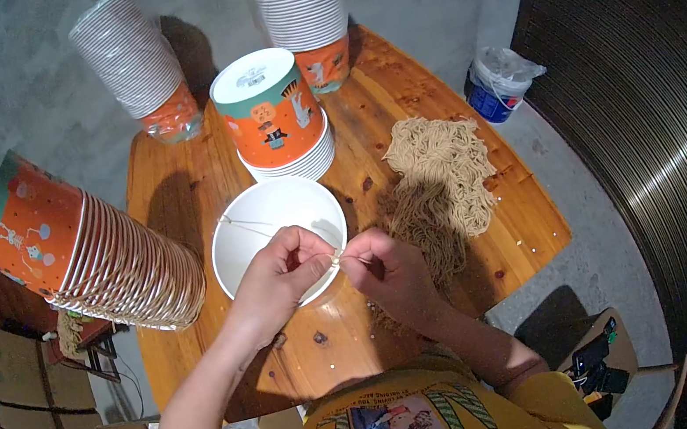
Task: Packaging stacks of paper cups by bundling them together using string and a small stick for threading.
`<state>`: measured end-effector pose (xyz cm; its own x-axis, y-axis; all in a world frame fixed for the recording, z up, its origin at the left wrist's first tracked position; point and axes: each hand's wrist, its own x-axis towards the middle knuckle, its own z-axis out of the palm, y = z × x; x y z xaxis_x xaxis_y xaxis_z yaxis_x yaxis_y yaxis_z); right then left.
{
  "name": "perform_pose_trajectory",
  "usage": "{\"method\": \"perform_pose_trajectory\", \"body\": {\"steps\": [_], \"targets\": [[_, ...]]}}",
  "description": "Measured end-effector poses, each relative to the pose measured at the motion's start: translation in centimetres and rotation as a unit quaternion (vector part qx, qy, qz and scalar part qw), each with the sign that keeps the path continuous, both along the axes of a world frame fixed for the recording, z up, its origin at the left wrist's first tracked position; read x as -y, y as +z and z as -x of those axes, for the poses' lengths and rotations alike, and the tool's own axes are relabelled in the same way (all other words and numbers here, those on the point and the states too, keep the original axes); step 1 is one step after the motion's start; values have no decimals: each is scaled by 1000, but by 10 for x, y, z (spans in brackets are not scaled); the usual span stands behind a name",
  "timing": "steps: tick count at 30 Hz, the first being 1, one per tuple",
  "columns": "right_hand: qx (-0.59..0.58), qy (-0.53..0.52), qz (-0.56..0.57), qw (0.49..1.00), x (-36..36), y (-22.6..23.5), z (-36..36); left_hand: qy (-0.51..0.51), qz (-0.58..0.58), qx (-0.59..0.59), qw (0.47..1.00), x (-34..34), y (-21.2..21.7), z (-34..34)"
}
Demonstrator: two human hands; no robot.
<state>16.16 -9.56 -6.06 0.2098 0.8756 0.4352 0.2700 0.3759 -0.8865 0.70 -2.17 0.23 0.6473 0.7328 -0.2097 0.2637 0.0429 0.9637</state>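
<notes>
A white paper bowl (249,245) stands open on the round wooden table (178,177), with a thin noodle strand lying across its inside. My left hand (282,275) hovers over the bowl's near rim, fingers pinched on a noodle strand (337,256). My right hand (387,270) pinches the same strand's other end, just right of the bowl. A heap of pale dry noodles (437,174) lies on the table to the right of my right hand.
Stacks of orange printed paper bowls surround the work spot: one leaning stack at left (92,252), an upside-down stack behind the bowl (276,118), two tall stacks at the back (134,59) (304,7). A plastic bucket (497,85) sits on the concrete floor right. Cardboard boxes (33,394) stand at lower left.
</notes>
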Motion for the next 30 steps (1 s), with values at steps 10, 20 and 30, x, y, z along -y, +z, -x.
{"method": "perform_pose_trajectory", "body": {"steps": [10,20,30], "targets": [[17,-3,-12,1000,0,0,-1,-3,-24,5,1000,2,0,0],[-1,-5,20,1000,1,4,1,4,-56,15,998,4,-3,-2],[-56,-15,78,995,2,6,3,-4,-25,77,997,1,-6,-5]]}}
